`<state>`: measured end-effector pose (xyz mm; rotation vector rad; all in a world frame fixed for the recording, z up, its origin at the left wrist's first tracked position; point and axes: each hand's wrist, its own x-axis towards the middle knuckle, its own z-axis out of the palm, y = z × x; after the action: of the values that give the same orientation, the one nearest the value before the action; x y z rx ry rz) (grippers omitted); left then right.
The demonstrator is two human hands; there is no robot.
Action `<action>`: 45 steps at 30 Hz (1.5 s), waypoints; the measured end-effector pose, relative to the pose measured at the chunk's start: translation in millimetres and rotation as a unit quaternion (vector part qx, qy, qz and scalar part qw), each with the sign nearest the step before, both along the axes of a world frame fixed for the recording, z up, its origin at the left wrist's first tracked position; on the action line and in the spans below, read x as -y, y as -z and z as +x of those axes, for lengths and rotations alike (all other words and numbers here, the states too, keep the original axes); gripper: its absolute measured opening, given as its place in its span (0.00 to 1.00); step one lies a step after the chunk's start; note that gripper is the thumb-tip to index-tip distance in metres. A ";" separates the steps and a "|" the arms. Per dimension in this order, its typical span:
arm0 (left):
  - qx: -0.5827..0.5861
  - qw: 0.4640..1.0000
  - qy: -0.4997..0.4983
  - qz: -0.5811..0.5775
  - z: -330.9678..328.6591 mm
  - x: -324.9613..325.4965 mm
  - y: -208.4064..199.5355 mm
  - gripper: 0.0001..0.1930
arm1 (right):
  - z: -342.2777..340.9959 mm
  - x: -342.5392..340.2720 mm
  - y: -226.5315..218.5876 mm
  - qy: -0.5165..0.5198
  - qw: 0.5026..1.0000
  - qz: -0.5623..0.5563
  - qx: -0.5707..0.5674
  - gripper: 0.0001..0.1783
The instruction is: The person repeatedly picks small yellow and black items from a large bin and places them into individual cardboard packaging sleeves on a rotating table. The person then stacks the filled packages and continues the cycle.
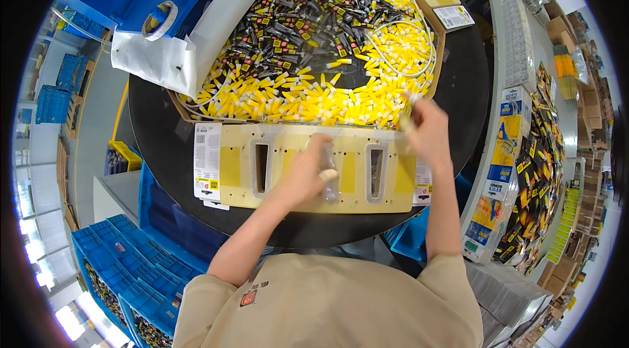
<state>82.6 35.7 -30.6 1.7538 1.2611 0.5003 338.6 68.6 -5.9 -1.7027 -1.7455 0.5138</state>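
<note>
My left hand [308, 174] rests on a pale yellow fixture plate [236, 164] with two upright slots and holds a small clear blister shell [329, 177] against it. My right hand [426, 128] is raised at the plate's right end, blurred, with a small yellow tube [406, 112] pinched in its fingers. Just beyond the plate lies a big cardboard tray [440, 40] heaped with yellow tubes [295, 96] and black-and-yellow tubes [314, 14].
The plate and tray sit on a round black table [164, 145]. White labels [207, 161] lie at the plate's left end. Blue crates [124, 263] stand at lower left. A white bench [517, 53] on the right carries printed cards and packed goods.
</note>
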 end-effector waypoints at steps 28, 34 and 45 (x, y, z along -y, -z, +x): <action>-0.241 0.966 -0.051 0.085 -114.3 -13.1 -17.6 0.30 | -128.3 -176.2 63.8 -0.055 0.957 -0.097 0.267 0.15; -0.185 0.978 -0.078 0.061 -127.4 -30.6 -24.8 0.19 | -112.2 -73.5 23.0 -0.049 0.991 -0.067 -0.104 0.18; -0.390 0.903 -0.021 0.178 -83.2 -174.0 15.4 0.12 | -118.3 2.1 26.5 -0.134 0.986 -0.014 -0.098 0.06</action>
<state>-0.6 209.7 -46.0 2.3616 1.8385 0.0179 220.2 66.6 -32.4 -1.3906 -1.8364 0.8010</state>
